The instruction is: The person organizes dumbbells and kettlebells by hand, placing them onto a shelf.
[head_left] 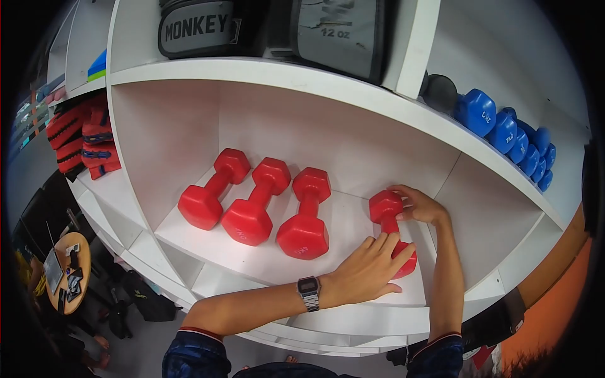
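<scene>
A red dumbbell [389,220] lies lengthwise on the right part of the white shelf [252,261], and both my hands are on it. My left hand [362,271], with a metal-band digital watch [309,293] on the wrist, curls its fingers over the handle and near head; its thumb sticks out below. Around the far head bend the fingers of my right hand [421,206], which reaches in from the right. To the left, three more red dumbbells, a left one [214,189], a middle one [257,201] and a right one [307,214], lie side by side at a slant.
White shelf walls enclose the compartment. Boxing gloves [201,28] sit on the shelf above, and blue dumbbells [477,112] line the upper right one. Red padded gear [85,135] fills a compartment at left. Lower left stands a round table [79,252] with a laptop; people sit nearby.
</scene>
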`<state>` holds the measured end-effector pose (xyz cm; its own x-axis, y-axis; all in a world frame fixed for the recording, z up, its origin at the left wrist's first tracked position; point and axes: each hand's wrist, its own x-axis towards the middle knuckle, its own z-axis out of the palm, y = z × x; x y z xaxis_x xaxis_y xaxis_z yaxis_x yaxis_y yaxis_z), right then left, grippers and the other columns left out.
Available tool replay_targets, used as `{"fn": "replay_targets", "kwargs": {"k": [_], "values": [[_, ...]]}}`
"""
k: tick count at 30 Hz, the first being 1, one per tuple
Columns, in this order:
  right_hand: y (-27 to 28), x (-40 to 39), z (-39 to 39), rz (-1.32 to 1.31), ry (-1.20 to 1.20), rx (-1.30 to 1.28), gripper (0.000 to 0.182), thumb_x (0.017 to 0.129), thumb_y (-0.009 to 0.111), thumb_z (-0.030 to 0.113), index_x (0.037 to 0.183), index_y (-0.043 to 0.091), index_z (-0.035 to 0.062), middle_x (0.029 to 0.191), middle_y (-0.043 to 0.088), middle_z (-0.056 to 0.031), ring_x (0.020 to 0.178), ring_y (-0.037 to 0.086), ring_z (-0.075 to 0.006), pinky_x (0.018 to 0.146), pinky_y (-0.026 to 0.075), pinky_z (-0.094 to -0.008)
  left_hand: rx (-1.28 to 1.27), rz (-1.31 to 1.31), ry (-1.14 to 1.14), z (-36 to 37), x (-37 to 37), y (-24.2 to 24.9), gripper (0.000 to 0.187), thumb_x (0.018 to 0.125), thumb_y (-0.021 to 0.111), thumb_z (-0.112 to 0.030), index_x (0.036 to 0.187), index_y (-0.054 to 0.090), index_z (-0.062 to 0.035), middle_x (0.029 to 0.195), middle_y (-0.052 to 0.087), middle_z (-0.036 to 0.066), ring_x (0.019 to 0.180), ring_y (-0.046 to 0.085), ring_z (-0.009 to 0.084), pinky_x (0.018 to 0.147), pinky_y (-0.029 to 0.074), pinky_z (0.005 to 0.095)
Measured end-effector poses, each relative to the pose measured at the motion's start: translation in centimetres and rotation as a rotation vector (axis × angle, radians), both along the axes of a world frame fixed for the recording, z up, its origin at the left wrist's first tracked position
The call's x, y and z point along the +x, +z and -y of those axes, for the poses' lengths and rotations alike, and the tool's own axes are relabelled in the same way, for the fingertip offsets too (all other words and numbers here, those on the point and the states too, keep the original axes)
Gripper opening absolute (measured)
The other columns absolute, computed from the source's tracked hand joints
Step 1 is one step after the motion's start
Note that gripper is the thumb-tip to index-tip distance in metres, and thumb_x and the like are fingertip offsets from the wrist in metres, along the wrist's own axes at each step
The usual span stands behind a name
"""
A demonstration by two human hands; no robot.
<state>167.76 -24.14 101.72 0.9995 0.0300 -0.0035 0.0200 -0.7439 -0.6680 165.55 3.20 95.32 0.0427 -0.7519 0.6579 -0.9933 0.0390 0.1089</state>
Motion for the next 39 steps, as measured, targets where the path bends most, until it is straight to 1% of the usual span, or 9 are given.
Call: {"fn": "replay_targets", "kwargs": {"k": [4,8,13,18,22,23,29,35,39], "values": [[-1.0,-0.7,0.3,-0.025,-0.017,0.166,0.081,0.065,0.076,-0.007,0.137,0.045,0.0081,0.126,0.056,-0.0149,0.113,0.057,-0.0265,0.096,0.05,-0.0374,0.061,-0.121,-0.022,1.3,0.7,-0.7,0.072,0.079,0.075,-0.022,0.137,0.039,0.0005,0.114,0.043,0.024,0.099,0.053,0.037,0.082,0.047,0.0433],[-2.8,-0.2,0.4,0.11,-0.04,0.074,0.076,0.064,0.073,-0.013,0.132,0.049,0.006,0.119,0.061,-0.0127,0.108,0.059,-0.024,0.091,0.051,-0.0347,0.035,-0.149,-0.052,1.7,0.9,-1.5,0.068,0.081,0.074,-0.016,0.138,0.04,0.0006,0.113,0.042,0.024,0.097,0.053,0.0376,0.083,0.048,0.0427],[-3.4,-0.2,-0.1,0.198,-0.09,-0.044,0.069,0.064,0.07,-0.017,0.128,0.051,0.0032,0.114,0.063,-0.0102,0.105,0.061,-0.0204,0.088,0.051,-0.0314,-0.002,-0.174,-0.027,1.5,0.6,-1.6,0.063,0.082,0.072,-0.015,0.137,0.045,-0.0033,0.112,0.046,0.023,0.096,0.054,0.0378,0.083,0.047,0.0436],[-4.4,0.9,-2.3,0.347,-0.084,0.188,0.067,0.067,0.065,-0.022,0.127,0.051,0.0033,0.115,0.062,-0.0096,0.106,0.06,-0.0187,0.09,0.051,-0.0312,-0.056,-0.155,-0.01,-0.1,1.3,-0.8,0.058,0.08,0.071,-0.012,0.135,0.051,-0.0097,0.108,0.05,0.023,0.095,0.053,0.0393,0.085,0.047,0.0443],[-4.7,2.5,-4.2,0.41,-0.092,0.252,0.066,0.07,0.063,-0.022,0.129,0.049,0.004,0.114,0.062,-0.0105,0.104,0.06,-0.0188,0.089,0.053,-0.0306,-0.069,0.007,0.095,-2.5,2.3,0.1,0.055,0.078,0.073,-0.015,0.13,0.056,-0.0124,0.108,0.056,0.02,0.092,0.057,0.0304,0.082,0.034,0.0409],[-4.9,2.9,-4.6,0.412,-0.091,0.276,0.066,0.07,0.063,-0.022,0.129,0.049,0.0045,0.114,0.062,-0.0105,0.103,0.06,-0.0189,0.088,0.053,-0.0305,-0.026,0.078,0.154,-3.1,2.4,0.6,0.052,0.078,0.074,-0.017,0.127,0.058,-0.0141,0.107,0.058,0.018,0.09,0.058,0.026,0.08,0.026,0.0392],[-5.8,4.1,-6.0,0.39,-0.014,0.194,0.069,0.072,0.064,-0.02,0.133,0.047,0.0082,0.115,0.06,-0.0106,0.099,0.061,-0.0193,0.085,0.053,-0.0309,-0.045,0.148,0.208,-4.3,2.8,0.5,0.051,0.076,0.075,-0.018,0.125,0.059,-0.0119,0.105,0.058,0.018,0.087,0.056,0.025,0.079,0.027,0.0426],[-6.6,4.6,-5.8,0.462,-0.015,0.136,0.07,0.073,0.062,-0.019,0.135,0.045,0.0094,0.114,0.06,-0.0132,0.097,0.061,-0.0216,0.084,0.051,-0.0322,0.032,0.128,0.271,-4.4,2.3,0.5,0.051,0.077,0.073,-0.015,0.126,0.058,-0.0111,0.107,0.057,0.017,0.087,0.056,0.0246,0.079,0.029,0.0405],[-7.2,4.2,-6.2,0.486,-0.073,0.146,0.071,0.074,0.061,-0.018,0.137,0.044,0.0102,0.114,0.06,-0.0149,0.099,0.061,-0.0238,0.086,0.051,-0.0346,-0.093,0.134,0.26,-4.7,2.7,-0.2,0.055,0.076,0.072,-0.012,0.129,0.057,-0.0118,0.112,0.056,0.019,0.091,0.057,0.0264,0.082,0.031,0.04]]}}
